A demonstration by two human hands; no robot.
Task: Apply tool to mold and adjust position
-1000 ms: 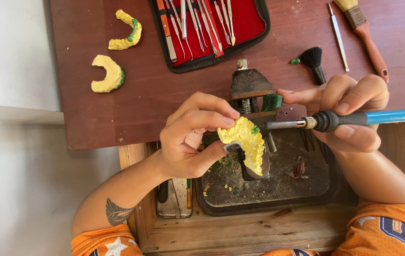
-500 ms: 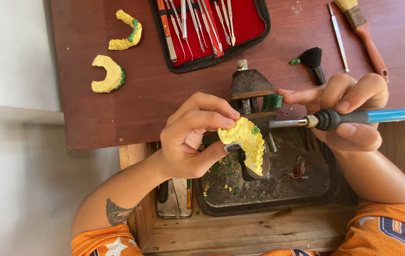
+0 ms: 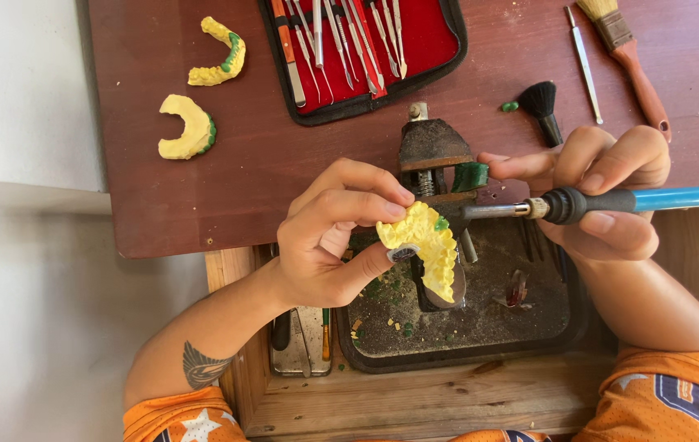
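- Partly hiding behind the yellow dental cast [image 3: 429,250]: the tip of the heated tool [image 3: 611,202], its contact point hard to make out.
- Running off the right edge: the tool's blue handle and cord.
- Being cropped by the top edge: the red-lined instrument case [image 3: 366,49] and the bristles of the flat paintbrush [image 3: 623,53].
- Lying half concealed under the left forearm: a small metal box [image 3: 304,340] of tools, contents unclear.
- Left hand [image 3: 333,241] curling closed around the cast, thumb below and fingertips above, holding it over the dark tray [image 3: 456,327].
- Right hand [image 3: 603,188] wrapping shut around the tool's black grip, index finger stretching out toward the small vise [image 3: 431,155].
- Sitting against the vise: a green wax block [image 3: 470,176].
- Resting well apart at upper left: two more yellow casts [image 3: 218,53] [image 3: 187,127], each showing a green strip.
- Lying near the paintbrush: a thin metal probe [image 3: 584,49], a black round brush [image 3: 544,106] and a green crumb [image 3: 510,106].
- Bearing it all: a dark reddish wooden table [image 3: 202,196], with a pale wooden bench frame [image 3: 415,401] below and grit littering the tray.
- Showing at left: a plain light floor [image 3: 30,311].
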